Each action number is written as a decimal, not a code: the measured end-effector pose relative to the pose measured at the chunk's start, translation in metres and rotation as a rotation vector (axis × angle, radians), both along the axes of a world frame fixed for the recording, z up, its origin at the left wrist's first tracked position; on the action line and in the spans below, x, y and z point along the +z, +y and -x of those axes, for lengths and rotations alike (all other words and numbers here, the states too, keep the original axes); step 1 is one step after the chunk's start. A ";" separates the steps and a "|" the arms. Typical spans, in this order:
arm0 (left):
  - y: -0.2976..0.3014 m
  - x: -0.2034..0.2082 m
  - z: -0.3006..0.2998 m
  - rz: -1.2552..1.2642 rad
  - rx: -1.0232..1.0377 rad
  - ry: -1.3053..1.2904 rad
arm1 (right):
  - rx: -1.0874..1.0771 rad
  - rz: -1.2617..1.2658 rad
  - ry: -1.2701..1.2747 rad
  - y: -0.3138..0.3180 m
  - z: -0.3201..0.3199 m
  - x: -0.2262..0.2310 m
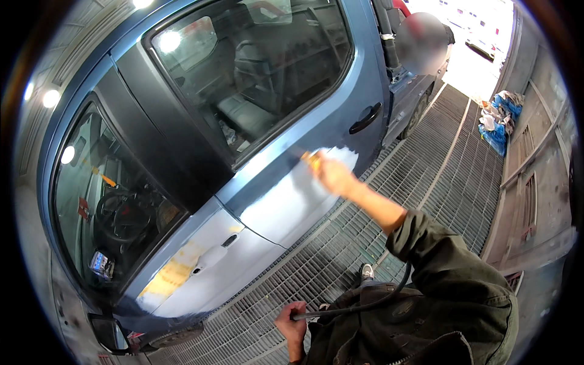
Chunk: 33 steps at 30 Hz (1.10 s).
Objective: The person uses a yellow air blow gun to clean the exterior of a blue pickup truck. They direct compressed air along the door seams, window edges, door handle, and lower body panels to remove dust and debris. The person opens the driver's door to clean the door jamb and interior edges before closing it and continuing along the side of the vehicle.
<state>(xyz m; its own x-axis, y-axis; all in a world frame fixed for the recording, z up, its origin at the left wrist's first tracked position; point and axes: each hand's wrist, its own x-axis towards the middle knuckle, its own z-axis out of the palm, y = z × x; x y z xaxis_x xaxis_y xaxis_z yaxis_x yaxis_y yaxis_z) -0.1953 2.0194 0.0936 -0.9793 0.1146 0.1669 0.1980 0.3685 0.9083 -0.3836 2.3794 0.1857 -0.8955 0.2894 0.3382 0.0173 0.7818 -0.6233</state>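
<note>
- Though both hands are occupied, they are well apart, each closed on its own thing.
- Right hand point(336, 176): gripping a small orange-yellow tool point(311, 160), too blurred to name, at the rear door point(325, 125) of the blue pickup point(365, 55), by the upper edge of a whitish patch point(277, 205); whether it touches, I can't tell.
- Left hand point(292, 323): curled round a dark hose point(356, 308), low before the olive jacket point(462, 267).
- Front door point(219, 283): whitish too, with a yellow patch point(167, 277).
- Below: grated floor point(450, 176).
</note>
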 end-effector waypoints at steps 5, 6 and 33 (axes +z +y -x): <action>0.005 0.001 0.008 0.000 -0.059 0.034 | 0.576 0.013 -0.061 -0.060 -0.040 0.008; 0.000 0.002 0.008 0.039 -0.054 0.030 | 0.318 0.110 -0.135 -0.044 -0.037 -0.001; 0.154 0.011 0.024 0.149 -0.136 0.100 | 0.325 -0.051 -0.141 0.009 -0.030 -0.020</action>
